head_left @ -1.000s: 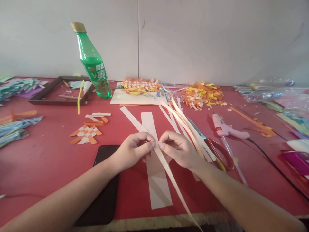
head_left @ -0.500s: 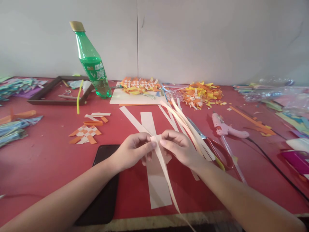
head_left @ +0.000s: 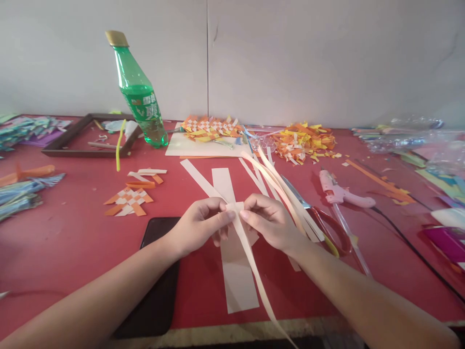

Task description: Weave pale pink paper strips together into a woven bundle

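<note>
Between my left hand [head_left: 205,220] and my right hand [head_left: 267,218] is a long, thin pale paper strip [head_left: 250,254], folded at its upper end. Both thumbs and fingers pinch that end, and the tail hangs down past the table's front edge. Beneath it lies a wider white paper strip [head_left: 240,286] on the red table. Another narrow white strip [head_left: 199,178] slants up to the left behind my left fingers; whether it joins the held one I cannot tell. A bundle of pale paper strips [head_left: 290,194] lies beside my right hand.
A black phone [head_left: 156,286] lies under my left forearm. Scissors [head_left: 330,225] and a pink glue gun [head_left: 337,191] are at right. A woven orange-white paper fish [head_left: 130,201], green bottle [head_left: 141,102] and dark frame [head_left: 87,152] are at left. Orange-yellow paper pieces [head_left: 305,140] sit behind.
Almost nothing differs. Both hands keep their pinch on the paper strip, and its hanging tail has shifted very slightly to the right.
</note>
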Demonstrator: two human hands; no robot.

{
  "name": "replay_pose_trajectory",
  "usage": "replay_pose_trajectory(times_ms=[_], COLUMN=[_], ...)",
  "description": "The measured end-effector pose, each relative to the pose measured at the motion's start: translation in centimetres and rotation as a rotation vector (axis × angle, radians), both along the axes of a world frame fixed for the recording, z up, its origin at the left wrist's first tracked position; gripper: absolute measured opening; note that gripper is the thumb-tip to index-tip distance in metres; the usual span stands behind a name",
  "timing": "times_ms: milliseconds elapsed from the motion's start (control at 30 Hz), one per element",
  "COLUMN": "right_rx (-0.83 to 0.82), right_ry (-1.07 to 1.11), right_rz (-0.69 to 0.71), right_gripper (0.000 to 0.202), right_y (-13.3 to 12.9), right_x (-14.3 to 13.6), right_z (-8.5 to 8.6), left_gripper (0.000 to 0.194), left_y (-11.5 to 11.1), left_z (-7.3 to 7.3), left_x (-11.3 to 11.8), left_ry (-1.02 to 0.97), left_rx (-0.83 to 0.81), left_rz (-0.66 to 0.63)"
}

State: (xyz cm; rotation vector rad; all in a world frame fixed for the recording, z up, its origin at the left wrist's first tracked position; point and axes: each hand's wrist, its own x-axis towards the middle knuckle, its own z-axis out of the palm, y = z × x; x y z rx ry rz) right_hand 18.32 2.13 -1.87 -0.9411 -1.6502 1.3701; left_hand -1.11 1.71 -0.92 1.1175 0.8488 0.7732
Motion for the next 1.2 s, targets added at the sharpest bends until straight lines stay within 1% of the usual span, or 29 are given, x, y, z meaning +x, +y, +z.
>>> replay_pose_trajectory(times_ms=[167,400,500,667,833,1033,1100,1200], right_rx=[-0.029,-0.102,-0.136,-0.191,-0.123,-0.024,-0.035,-0.081], right_ry=[0.022,0.064,0.090,0.064,0.049,0.027,0.037,0.075], right_rz=[-0.005,-0.007,0.027,0.079,0.048,-0.053,-0.046,-0.038], right_gripper=[0.023,0.022,0.022,0.025,0.026,0.024,0.023,0.022], right_y=[0.01,-0.02,0.00,-0.01,-0.04,-0.21,-0.20,-0.10], right_x=[0.02,-0.06,-0.05,0.06,0.11,0.02,-0.06,-0.22], right_z=[-0.04,0.13,0.13,-0.18,-0.39,0.08,0.19,0.13], left_gripper=[0.028,0.029,0.027,0.029,0.029,0.024,0.025,0.028], left_y=[0.00,0.01,0.05,0.03,-0.02,0.09,0.03,-0.15], left_z=[-0.03,0.16,0.05,0.04,0.02,0.01,0.14,0.30], left_x=[-0.16,-0.14,-0.13,-0.16,-0.02,-0.06,-0.10,-0.11], left_ry=[0.023,0.058,0.057,0.050,0.042,0.033,0.057,0.090], left_rx=[0.016,0.040,0.056,0.075,0.085,0.090,0.096,0.091], left_rz=[0.005,-0.037,-0.033,-0.032,-0.005,0.039,0.009,-0.069])
